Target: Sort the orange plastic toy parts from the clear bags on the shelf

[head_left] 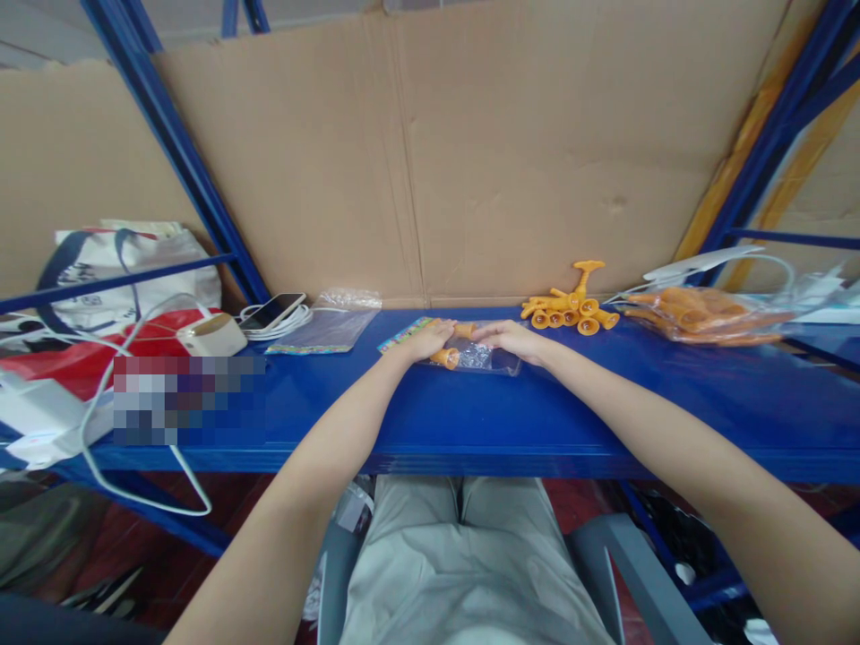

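Observation:
A clear plastic bag (pixel 498 362) with a colourful printed strip (pixel 407 333) lies flat on the blue shelf in front of me. Orange plastic pieces with flared, cup-like ends, such as this orange piece (pixel 446 358), show at the bag between my hands. My left hand (pixel 430 340) rests over the printed end with its fingers closed on the bag. From the other side, my right hand (pixel 516 339) grips the bag close to an orange piece; its fingertips are partly hidden. Whether every piece is fully inside the bag, I cannot tell.
Behind my right hand sits a pile of orange pieces (pixel 571 305), with a filled bag of them (pixel 705 313) farther right. An unfilled plastic bag (pixel 329 324), a phone (pixel 272 311) and white cables lie left. Cardboard (pixel 503 161) stands behind the blue shelf (pixel 470 425).

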Tool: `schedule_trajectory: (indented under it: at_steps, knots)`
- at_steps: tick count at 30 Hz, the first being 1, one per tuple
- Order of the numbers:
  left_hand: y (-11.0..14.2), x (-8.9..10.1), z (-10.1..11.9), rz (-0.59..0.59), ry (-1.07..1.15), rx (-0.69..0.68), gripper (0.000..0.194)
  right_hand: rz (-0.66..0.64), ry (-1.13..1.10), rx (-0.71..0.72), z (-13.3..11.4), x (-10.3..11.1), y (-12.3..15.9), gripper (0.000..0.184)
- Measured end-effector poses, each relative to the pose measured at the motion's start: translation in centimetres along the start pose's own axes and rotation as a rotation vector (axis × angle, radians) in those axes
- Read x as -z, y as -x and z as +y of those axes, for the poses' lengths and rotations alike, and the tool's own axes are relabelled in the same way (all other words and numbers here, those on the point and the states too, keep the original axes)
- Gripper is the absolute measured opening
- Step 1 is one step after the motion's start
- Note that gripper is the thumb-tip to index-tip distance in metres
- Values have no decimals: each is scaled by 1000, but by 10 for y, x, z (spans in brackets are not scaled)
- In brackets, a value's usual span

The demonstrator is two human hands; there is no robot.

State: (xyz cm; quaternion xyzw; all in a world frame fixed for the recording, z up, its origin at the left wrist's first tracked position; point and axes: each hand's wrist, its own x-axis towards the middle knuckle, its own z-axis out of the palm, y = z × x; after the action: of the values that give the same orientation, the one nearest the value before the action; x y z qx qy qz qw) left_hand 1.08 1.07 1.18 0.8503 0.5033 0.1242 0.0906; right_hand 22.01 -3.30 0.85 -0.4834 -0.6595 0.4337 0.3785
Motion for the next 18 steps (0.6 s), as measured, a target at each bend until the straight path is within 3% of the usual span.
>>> schedule_trajectory:
  at_steps: [5, 9, 14, 18]
  knots:
    - [1, 2, 2, -26, -14, 25, 57, -89, 91, 60, -3, -1, 5, 28]
    - [0, 3, -1, -13, -8, 34, 55, -77, 92, 67, -5, -1, 5, 26]
    - [-3, 6, -18, 21, -6, 41, 53, 123, 125, 83, -7, 11, -4, 29]
    - [-2, 11, -37, 57, -37, 29, 54, 390, 458, 149, -5, 37, -7, 35]
